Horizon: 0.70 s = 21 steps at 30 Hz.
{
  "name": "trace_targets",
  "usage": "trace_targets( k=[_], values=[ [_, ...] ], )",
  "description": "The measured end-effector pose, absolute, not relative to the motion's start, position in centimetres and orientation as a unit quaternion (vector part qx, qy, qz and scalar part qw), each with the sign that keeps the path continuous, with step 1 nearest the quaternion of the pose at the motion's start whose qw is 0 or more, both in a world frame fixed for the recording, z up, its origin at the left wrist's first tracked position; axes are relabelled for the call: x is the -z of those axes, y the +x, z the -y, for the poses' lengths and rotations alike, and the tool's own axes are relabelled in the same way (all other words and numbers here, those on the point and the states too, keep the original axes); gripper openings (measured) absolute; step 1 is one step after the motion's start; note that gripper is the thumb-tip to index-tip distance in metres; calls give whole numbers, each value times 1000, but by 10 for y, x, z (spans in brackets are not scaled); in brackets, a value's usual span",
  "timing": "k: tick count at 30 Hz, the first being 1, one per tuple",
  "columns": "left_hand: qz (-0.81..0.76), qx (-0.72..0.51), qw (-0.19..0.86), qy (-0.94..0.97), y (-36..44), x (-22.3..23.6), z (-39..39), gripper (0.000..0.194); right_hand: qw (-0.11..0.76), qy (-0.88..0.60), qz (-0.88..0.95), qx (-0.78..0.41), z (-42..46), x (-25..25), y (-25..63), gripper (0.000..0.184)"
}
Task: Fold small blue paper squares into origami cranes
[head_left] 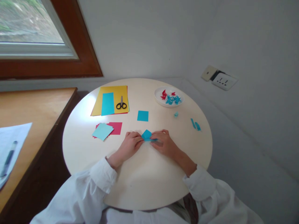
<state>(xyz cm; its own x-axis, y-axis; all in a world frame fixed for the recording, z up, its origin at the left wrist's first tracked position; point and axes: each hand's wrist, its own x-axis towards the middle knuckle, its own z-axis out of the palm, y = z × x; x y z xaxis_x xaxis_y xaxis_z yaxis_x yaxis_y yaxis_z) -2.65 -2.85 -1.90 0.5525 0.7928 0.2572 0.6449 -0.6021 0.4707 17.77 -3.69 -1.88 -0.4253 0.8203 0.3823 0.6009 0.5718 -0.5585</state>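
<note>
Between my two hands a piece of blue origami paper (146, 135) lies on the white round table, partly folded, with a point facing away from me. My left hand (132, 143) grips its left corner between closed fingers. On the other side my right hand (164, 142) holds the right part, its fingers covering that corner. Just beyond them lies a flat blue square of paper (143, 115). To the left a pale blue square (103, 131) rests on top of red paper squares (116, 128).
Scissors (121, 104) and a blue strip (107, 103) lie on yellow sheets (98, 104). A white plate (157, 99) holds several red and blue folded pieces. Blue scraps (195, 124) and a small pale blue piece (176, 114) are at right. A wooden desk (46, 102) stands left.
</note>
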Motion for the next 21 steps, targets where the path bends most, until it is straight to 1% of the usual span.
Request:
trace_targets(
  k=[2, 7, 13, 17, 21],
  values=[
    [-427, -233, 176, 856, -24, 19, 30, 21, 308, -447, 824, -164, 38, 18, 176, 5],
    [-476, -244, 205, 820, -17, 15, 36, 19, 292, -500, 797, -171, 36, 20, 171, 13],
    [-526, -257, 218, 781, -12, 13, 35, 11, 262, -582, 758, -136, 31, 23, 163, 19],
    [-544, -242, 229, 770, -10, 10, 33, 16, 240, -609, 748, -112, 29, 25, 158, 23],
    [-544, -217, 218, 781, -9, 9, 34, 16, 220, -631, 738, -94, 27, 25, 155, 22]
  ],
)
